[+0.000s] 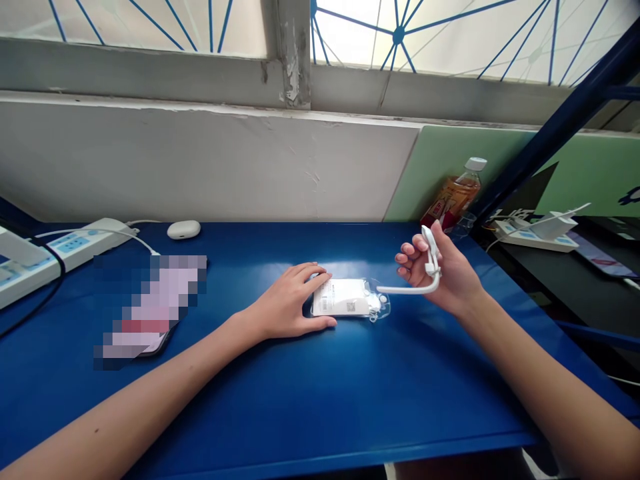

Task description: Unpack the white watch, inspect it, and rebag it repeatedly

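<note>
A clear plastic pouch (385, 308) with a printed white card (345, 297) inside lies flat on the blue desk (320, 393). My left hand (290, 303) grips the pouch's left end, fingers along its far edge and thumb along its near edge. From the pouch's right end a white lanyard (407, 290) runs across to my right hand (447, 267). That hand is raised above the desk, palm turned up, with the bundled, folded part of the lanyard pinched between thumb and fingers; its other fingers are loosely curled.
A phone (160, 300), its screen blurred, lies at left beside a white power strip (85, 243) with cables. A white earbud case (183, 229) sits near the wall. At back right a drink bottle (453, 193) leans near a blue metal post (545, 127); another power strip (537, 233) is beyond.
</note>
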Action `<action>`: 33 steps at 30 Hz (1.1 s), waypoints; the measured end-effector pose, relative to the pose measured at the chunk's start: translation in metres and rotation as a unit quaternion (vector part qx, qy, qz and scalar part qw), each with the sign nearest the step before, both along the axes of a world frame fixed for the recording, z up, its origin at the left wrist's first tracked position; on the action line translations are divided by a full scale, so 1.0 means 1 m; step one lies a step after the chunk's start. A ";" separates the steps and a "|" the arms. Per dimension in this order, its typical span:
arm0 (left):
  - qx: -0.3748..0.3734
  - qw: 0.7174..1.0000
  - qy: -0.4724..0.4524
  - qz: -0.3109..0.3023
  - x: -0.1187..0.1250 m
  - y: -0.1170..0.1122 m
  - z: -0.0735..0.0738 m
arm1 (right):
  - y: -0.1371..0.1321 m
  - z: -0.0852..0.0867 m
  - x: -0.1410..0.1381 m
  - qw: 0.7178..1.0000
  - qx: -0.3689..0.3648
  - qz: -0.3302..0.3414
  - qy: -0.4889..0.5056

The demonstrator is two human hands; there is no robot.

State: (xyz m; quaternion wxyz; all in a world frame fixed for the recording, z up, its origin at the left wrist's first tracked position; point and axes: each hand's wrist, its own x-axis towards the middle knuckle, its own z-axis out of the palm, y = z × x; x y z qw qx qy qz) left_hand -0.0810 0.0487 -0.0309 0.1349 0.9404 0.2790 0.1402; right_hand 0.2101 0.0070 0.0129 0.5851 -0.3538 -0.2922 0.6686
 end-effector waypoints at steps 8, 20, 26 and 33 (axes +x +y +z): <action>0.014 1.000 -0.020 -0.003 0.000 -0.002 0.002 | -0.006 -0.004 -0.006 0.998 0.014 0.039 0.045; 0.064 0.967 -0.241 -0.055 0.036 -0.045 0.019 | -0.017 -0.011 -0.023 0.975 0.180 0.113 -0.057; -0.150 0.951 -0.260 -0.073 0.062 -0.056 0.030 | -0.017 -0.007 -0.042 0.982 0.165 0.083 -0.043; -0.675 0.643 -0.362 -0.005 0.075 -0.058 0.020 | 0.009 0.010 -0.065 0.985 0.088 0.149 -0.002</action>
